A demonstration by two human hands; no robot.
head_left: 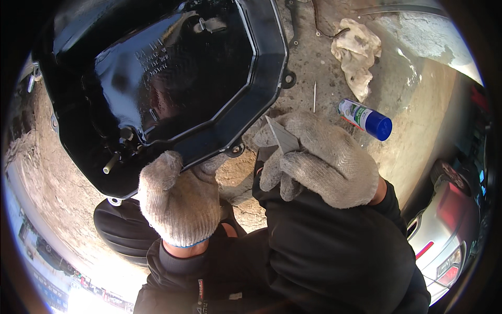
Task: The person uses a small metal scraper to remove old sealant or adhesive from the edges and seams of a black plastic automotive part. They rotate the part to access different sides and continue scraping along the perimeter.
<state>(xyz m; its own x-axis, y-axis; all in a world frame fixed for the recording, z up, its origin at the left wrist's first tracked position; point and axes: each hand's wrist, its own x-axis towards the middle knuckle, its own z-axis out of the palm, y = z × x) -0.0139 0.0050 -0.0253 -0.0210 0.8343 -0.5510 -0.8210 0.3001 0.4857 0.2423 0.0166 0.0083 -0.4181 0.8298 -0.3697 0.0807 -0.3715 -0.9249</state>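
A large, glossy black oil pan with bolt lugs along its edge fills the upper left, its hollow inside facing up. My left hand, in a whitish knit glove, grips the pan's near edge with the thumb over the rim; most of its fingers are hidden beneath. Just right of the rim, my gloved right hand is closed on a flat grey blade with a pointed tip. The blade stands apart from the pan, tip upward. Inside the pan's near left corner, a short pale tube sticks up.
A spray can with a blue cap lies on the concrete floor right of my right hand. Beyond it are a crumpled, stained rag and a thin white stick. A silver car stands at the far right. My knees are below the pan.
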